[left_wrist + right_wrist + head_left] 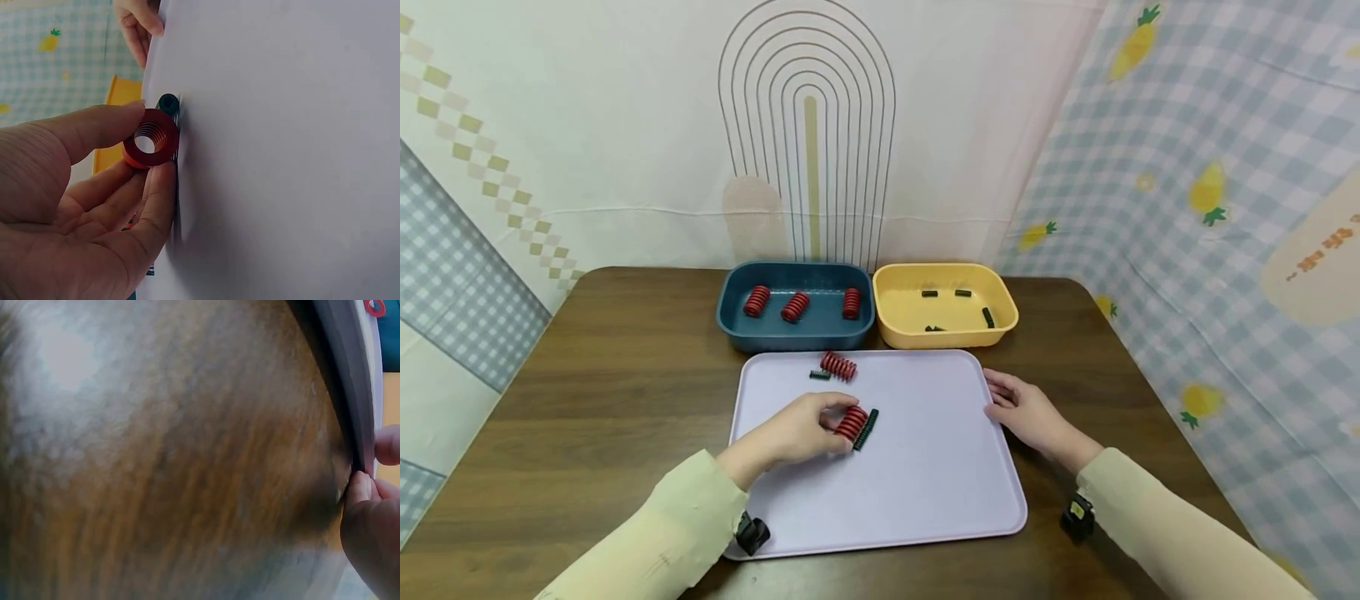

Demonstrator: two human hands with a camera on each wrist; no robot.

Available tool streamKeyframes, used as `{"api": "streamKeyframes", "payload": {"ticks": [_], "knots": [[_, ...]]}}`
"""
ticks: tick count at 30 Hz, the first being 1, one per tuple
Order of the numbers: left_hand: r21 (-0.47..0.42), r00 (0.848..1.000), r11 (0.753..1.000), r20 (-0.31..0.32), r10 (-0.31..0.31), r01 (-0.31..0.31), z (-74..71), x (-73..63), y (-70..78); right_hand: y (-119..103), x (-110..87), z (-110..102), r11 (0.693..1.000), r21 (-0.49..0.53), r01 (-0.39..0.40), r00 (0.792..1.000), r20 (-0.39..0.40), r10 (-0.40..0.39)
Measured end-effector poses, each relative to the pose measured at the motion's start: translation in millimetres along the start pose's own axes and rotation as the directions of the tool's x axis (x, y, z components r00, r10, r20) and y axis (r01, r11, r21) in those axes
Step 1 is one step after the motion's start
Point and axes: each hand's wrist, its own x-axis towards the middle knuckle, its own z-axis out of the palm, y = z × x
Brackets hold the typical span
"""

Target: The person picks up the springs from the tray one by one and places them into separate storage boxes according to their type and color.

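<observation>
My left hand point(801, 429) pinches a thick red spring point(852, 422) between thumb and fingers, above the lilac tray point(925, 483). The left wrist view looks into the spring's round open end, with the thumb on one side and fingertips on the other. Right beside it on the tray lies a thin dark green spring point(867, 430). My right hand point(1030, 417) holds the tray's right rim, its thumb on the edge and the fingers along the outside. Near the tray's far edge lie another red spring point(838, 366) and a small green spring point(820, 375).
Behind the tray, a dark blue bin point(797, 340) with three red springs stands next to a yellow bin point(940, 340) with several small dark green springs. All rest on a brown wooden table point(602, 400). Patterned cloth point(625, 125) hangs behind and at the sides.
</observation>
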Motion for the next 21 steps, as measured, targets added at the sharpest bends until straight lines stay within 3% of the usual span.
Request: {"api": "streamKeyframes", "payload": {"ticks": [7, 14, 17, 21], "knots": [[-0.025, 1.000, 1.000, -0.021, 0.001, -0.002, -0.5, -1.4, -2.8, 4.2, 2.3, 0.4, 1.000, -0.023, 0.014, 1.000, 0.010, -0.014], [-0.132, 0.999, 0.991, -0.042, -0.004, -0.001, -5.1, -4.1, -7.8, 0.7, 0.5, -1.2, 0.999, -0.015, 0.049, 0.998, 0.026, -0.049], [-0.246, 1.000, 0.969, -0.019, -0.018, 0.013, -11.4, -6.1, -9.4, -0.4, 0.4, -1.4, 0.998, -0.024, 0.050, 0.998, 0.031, -0.049], [-0.387, 0.999, 0.922, -0.022, -0.040, 0.029, -23.7, -8.0, -9.2, -3.4, -1.0, -1.5, 0.999, -0.033, 0.041, 0.999, 0.035, -0.040]]}}
